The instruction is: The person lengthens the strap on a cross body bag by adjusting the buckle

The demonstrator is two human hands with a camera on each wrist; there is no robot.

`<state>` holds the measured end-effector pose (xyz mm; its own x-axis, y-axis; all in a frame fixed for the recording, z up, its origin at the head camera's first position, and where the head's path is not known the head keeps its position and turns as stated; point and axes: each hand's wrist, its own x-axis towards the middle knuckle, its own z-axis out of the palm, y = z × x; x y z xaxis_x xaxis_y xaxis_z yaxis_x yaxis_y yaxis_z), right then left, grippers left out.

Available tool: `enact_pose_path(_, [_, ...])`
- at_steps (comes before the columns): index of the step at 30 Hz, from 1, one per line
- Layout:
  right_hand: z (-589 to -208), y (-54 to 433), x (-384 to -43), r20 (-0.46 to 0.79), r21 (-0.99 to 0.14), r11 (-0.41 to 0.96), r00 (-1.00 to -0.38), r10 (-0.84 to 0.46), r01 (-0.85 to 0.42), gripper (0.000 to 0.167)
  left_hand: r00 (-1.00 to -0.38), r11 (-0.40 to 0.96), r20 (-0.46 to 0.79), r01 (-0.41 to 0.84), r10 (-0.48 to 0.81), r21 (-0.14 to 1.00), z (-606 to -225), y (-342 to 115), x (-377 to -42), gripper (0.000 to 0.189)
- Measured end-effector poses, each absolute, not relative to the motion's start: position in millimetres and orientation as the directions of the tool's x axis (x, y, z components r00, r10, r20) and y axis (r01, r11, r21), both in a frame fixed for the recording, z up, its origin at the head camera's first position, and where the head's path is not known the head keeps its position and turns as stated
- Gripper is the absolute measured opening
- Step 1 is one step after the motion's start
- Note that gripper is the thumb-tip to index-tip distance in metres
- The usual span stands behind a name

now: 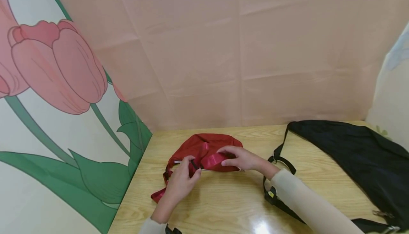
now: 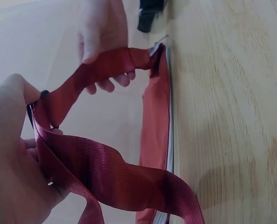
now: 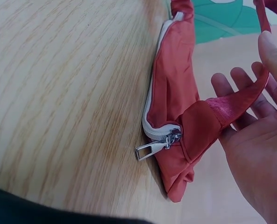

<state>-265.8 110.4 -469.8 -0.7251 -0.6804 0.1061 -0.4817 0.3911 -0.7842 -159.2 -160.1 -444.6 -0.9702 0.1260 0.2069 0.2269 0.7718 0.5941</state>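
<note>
A red waist bag (image 1: 191, 148) with a pale zipper lies on the table. My left hand (image 1: 180, 180) pinches a black strap slider (image 1: 194, 164) with the bag's red strap (image 2: 124, 172) through it, raised in front of the bag. To its right, my right hand (image 1: 241, 157) holds another stretch of that strap, thumb on one side and fingers (image 3: 243, 77) on the other. From there the strap runs to the bag's end, beside the metal zipper pull (image 3: 150, 150). The slider is partly hidden by the left hand's fingers.
A black bag (image 1: 345, 148) lies on the right of the wooden table (image 1: 230, 198), its black strap and buckle (image 1: 271, 195) near my right forearm. A pink cloth (image 1: 204, 56) hangs behind the table, and a tulip-patterned wall covering (image 1: 64, 67) stands at the left.
</note>
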Motion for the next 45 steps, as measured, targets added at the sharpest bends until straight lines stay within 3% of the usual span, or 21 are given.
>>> enact_pose_path(25, [-469.2,123.1,-267.0,0.060,-0.831,0.387,-0.755,-0.653,-0.400,0.045,-0.976,0.761,0.189,0.204,0.108,0.616,-444.5,-162.2,-157.1,0.054])
enact_pose_path(45, [-471.8,127.3,-271.8,0.115,-0.829,0.347,-0.742,-0.661,-0.438,0.041,-0.977,0.757,0.190,0.197,0.098,0.623,-446.3,-165.0,-159.0,0.054])
